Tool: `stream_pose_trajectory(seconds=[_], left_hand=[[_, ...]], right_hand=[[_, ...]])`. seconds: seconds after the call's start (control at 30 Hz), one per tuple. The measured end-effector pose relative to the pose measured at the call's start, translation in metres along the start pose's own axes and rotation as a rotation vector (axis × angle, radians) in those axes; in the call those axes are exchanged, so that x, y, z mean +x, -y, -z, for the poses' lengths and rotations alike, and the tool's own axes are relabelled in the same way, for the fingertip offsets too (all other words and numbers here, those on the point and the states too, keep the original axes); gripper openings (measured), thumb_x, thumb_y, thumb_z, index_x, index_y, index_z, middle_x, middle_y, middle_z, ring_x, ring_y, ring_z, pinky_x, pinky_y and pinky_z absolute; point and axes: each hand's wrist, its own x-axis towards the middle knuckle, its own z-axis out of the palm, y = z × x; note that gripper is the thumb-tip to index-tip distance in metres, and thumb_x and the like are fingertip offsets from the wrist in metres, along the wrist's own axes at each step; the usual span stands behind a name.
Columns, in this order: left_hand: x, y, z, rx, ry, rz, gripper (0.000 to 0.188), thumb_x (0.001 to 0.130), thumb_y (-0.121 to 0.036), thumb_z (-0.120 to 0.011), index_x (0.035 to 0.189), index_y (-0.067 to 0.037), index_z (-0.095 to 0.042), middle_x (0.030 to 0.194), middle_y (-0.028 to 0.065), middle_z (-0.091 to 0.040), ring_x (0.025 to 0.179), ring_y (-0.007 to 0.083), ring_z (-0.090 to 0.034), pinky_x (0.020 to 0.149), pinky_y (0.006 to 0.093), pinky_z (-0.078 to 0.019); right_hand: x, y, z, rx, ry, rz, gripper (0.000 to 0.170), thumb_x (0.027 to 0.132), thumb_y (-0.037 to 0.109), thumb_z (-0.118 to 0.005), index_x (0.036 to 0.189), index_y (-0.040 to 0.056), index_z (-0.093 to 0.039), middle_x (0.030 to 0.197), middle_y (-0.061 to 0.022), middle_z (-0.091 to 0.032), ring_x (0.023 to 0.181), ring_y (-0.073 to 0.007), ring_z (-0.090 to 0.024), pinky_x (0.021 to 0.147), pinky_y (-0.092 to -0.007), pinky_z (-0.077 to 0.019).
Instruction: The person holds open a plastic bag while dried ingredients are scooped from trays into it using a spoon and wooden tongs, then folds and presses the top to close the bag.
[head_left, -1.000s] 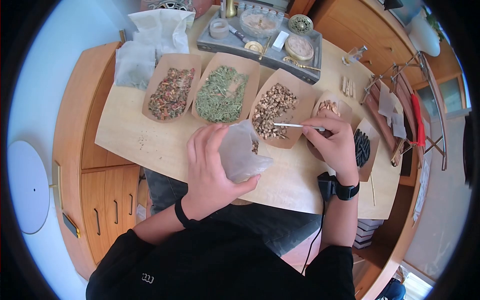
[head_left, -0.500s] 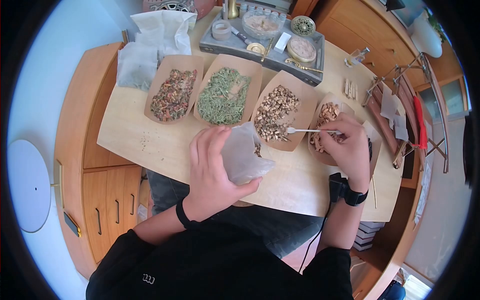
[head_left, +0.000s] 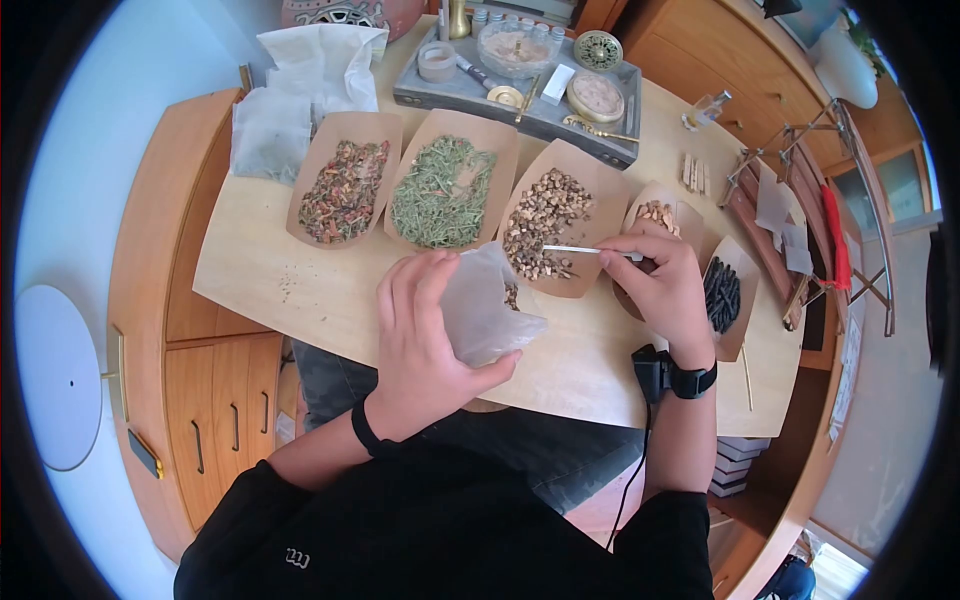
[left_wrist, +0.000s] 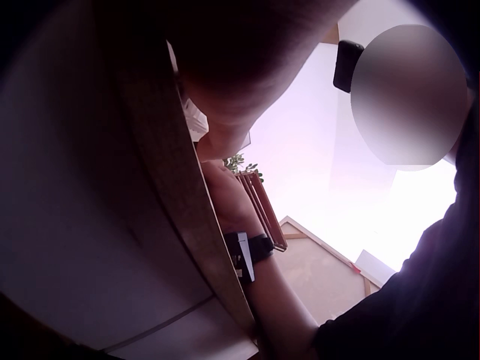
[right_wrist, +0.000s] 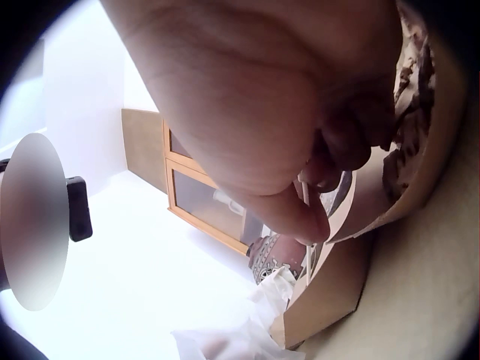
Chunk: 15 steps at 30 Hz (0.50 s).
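Note:
My left hand (head_left: 425,335) holds a translucent white pouch (head_left: 480,310) at the table's front, fingers behind it and thumb at its lower edge; some brown bits show at its mouth. Between thumb and fingers my right hand (head_left: 665,290) pinches a thin white spoon (head_left: 585,249), its tip among the brown chunks (head_left: 545,215) in a paper tray (head_left: 600,190). In the right wrist view the spoon's handle (right_wrist: 306,195) runs between the fingertips. Under the right hand lies a tray of reddish-brown chips (head_left: 657,212), partly hidden.
Left of the chunks stand trays of green herb (head_left: 445,195) and mixed petals (head_left: 345,190). Black sticks (head_left: 722,295) fill a tray at right. Behind are a grey tray (head_left: 510,112), white pouches (head_left: 270,130) and wooden clips (head_left: 696,174); a wooden rack (head_left: 770,220) stands far right.
Half a second ago my right hand and the spoon were further right, over the chips; they have moved back left, the spoon's tip now deeper in the brown chunks. The left hand holds its place.

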Motion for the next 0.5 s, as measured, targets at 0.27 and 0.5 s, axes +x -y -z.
stream_pose_trajectory(seconds=[0.27, 0.5], left_hand=[[0.000, -0.001, 0.000, -0.002, 0.006, 0.014, 0.122, 0.065, -0.024, -0.104, 0.164, -0.003, -0.036, 0.158, 0.0244, -0.046, 0.147, 0.0470, -0.043, 0.124, 0.0603, -0.0397], [0.000, -0.001, 0.000, 0.003, 0.014, 0.004, 0.121, 0.065, -0.024, -0.103, 0.164, -0.003, -0.036, 0.158, 0.0242, -0.047, 0.147, 0.0467, -0.044, 0.123, 0.0603, -0.0398]], right_hand=[[-0.006, 0.005, 0.007, 0.023, 0.055, 0.039, 0.016, 0.096, 0.007, -0.085, 0.111, 0.0016, -0.087, 0.088, -0.0009, -0.063, 0.075, -0.0064, -0.056, 0.064, -0.0275, -0.0423], [-0.006, 0.011, 0.022, -0.150, -0.142, 0.168, 0.015, 0.093, 0.006, -0.083, 0.107, 0.0013, -0.087, 0.089, -0.0056, -0.069, 0.078, -0.0137, -0.065, 0.069, -0.0284, -0.0496]])
